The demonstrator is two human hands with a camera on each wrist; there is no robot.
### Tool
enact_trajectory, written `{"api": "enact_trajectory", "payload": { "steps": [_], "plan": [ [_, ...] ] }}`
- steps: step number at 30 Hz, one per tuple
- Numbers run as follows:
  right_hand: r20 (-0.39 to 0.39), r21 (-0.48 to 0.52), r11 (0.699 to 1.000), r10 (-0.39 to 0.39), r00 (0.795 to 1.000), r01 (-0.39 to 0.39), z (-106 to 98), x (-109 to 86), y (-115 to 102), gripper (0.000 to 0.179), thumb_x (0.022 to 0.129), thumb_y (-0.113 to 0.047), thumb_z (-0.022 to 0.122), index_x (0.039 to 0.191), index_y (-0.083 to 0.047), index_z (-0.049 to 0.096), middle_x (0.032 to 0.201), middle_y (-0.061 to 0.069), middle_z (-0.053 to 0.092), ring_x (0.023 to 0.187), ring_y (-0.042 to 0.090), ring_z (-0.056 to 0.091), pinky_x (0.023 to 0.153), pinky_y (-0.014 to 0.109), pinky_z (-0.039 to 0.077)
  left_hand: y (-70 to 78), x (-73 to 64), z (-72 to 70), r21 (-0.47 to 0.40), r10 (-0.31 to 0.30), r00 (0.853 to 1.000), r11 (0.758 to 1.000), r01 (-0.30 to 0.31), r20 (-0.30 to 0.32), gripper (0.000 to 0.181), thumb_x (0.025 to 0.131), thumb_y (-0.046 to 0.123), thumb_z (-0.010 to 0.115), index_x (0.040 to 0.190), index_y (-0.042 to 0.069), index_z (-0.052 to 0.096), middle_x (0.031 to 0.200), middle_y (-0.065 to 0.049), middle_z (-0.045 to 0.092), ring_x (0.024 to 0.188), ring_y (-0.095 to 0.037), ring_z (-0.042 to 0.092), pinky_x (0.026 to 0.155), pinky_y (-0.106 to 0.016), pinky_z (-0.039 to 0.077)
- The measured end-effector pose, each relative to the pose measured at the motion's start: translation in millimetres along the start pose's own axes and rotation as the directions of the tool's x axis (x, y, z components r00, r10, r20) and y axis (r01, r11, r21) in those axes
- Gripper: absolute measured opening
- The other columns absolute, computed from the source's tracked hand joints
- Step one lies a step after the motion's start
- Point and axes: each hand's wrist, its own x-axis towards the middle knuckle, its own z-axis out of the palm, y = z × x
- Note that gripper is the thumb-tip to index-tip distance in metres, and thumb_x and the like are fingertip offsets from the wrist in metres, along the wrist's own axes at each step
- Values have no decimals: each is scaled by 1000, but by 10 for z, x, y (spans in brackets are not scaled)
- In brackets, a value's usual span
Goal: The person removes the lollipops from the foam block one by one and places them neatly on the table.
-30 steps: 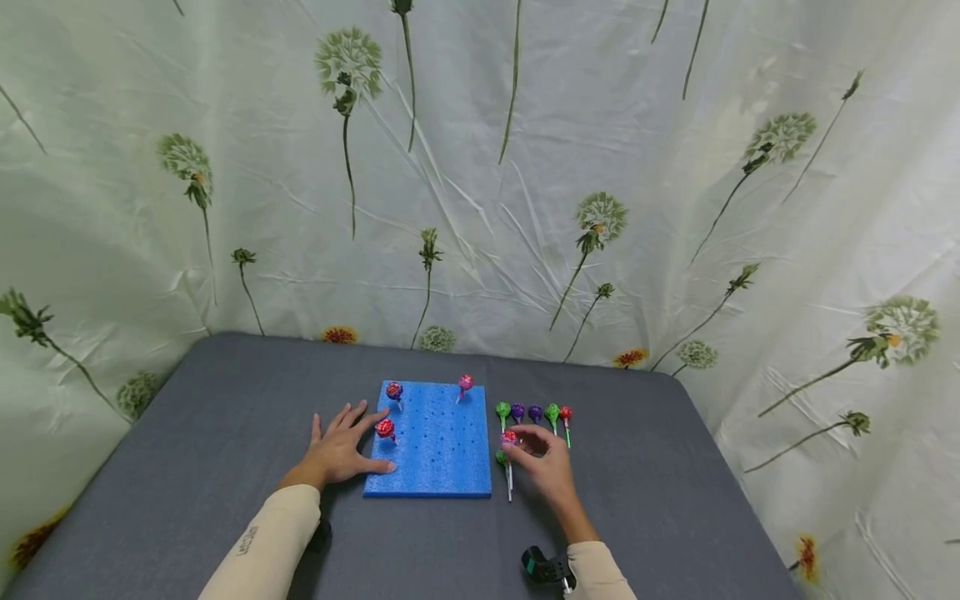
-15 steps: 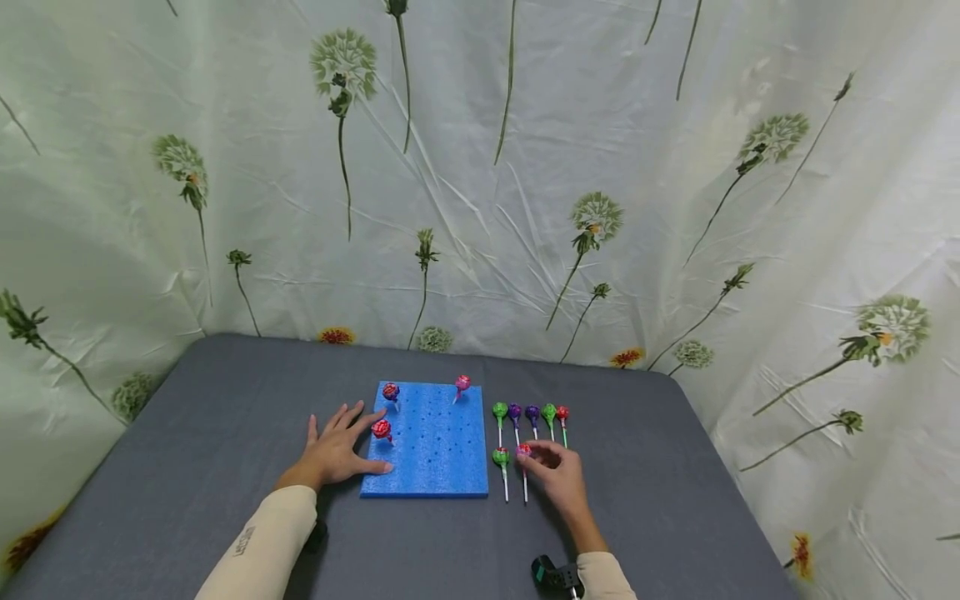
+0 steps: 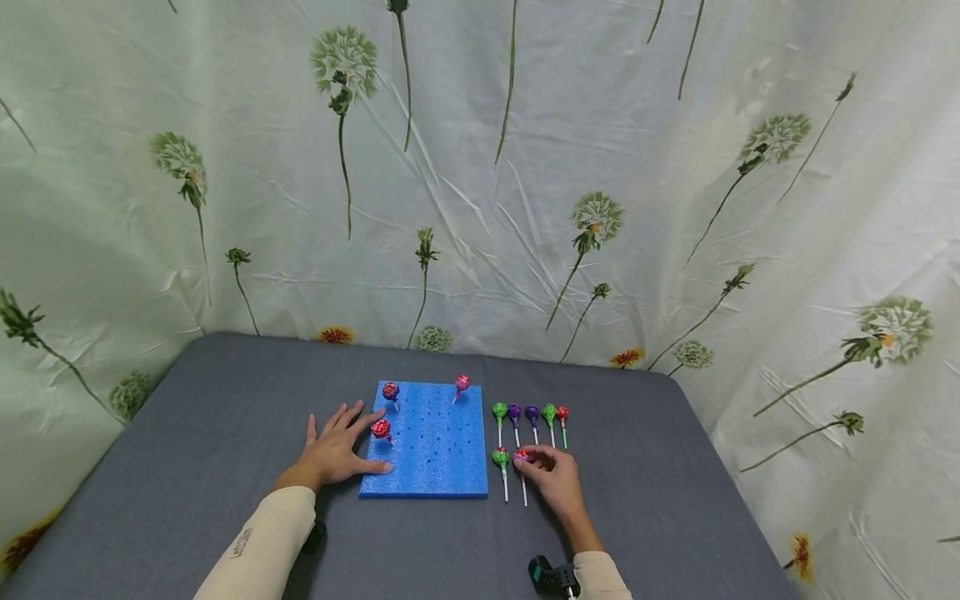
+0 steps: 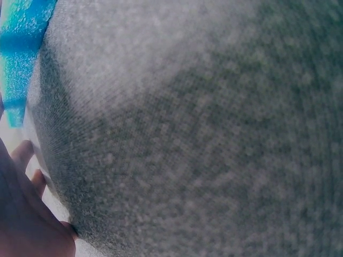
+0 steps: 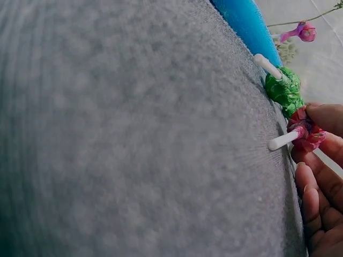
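My right hand pinches the head of a red-and-pink lollipop between thumb and fingers, low at the table. Its white stick points toward me, also in the right wrist view. Just left of it lies a green lollipop, with its stick pointing the same way. My left hand is spread at the left edge of a blue foam board, thumb and index finger over it. Three lollipops stand in the board: a dark red one, a red one and a pink one.
Behind my right hand several lollipops lie in a row, among them a green one, a purple one and a red one. Small holes dot the board. A grey cloth covers the table; a flowered curtain hangs behind.
My right hand has carried the red-and-pink lollipop to the right, from over the green lollipop to beside it, and lowered it to the table. The left hand keeps its place on the board.
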Motion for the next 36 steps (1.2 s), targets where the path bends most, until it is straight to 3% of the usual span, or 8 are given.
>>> {"api": "enact_trajectory", "payload": {
  "steps": [14, 29, 36],
  "plan": [
    [-17, -69, 996, -49, 999, 48, 35, 12, -6, 20, 81, -12, 78, 96, 0, 71, 76, 5, 66, 61, 7, 52, 54, 20, 42, -6, 23, -4, 4, 2, 1000, 1000, -2, -3, 102, 69, 71, 70, 149, 19, 36, 155, -25, 21, 142, -49, 8, 104, -71, -13],
    [-40, -80, 997, -2, 999, -1, 13, -22, -2, 27, 78, -14, 81, 100, -1, 70, 76, 3, 60, 65, 9, 50, 56, 20, 42, -10, 12, 12, 1, -2, 1000, 1000, 2, -3, 101, 69, 70, 70, 149, 19, 36, 155, -25, 21, 142, -49, 7, 105, -70, -13],
    [-89, -66, 998, 4, 996, -10, -20, -33, -145, 32, 78, -16, 82, 102, 0, 69, 89, 9, 66, 76, 16, 55, 63, 22, 45, 10, 3, 13, -1, -1, 1000, 1000, 1, -10, 101, 69, 69, 71, 149, 19, 36, 155, -25, 21, 142, -48, 8, 105, -70, -13]
  ]
}}
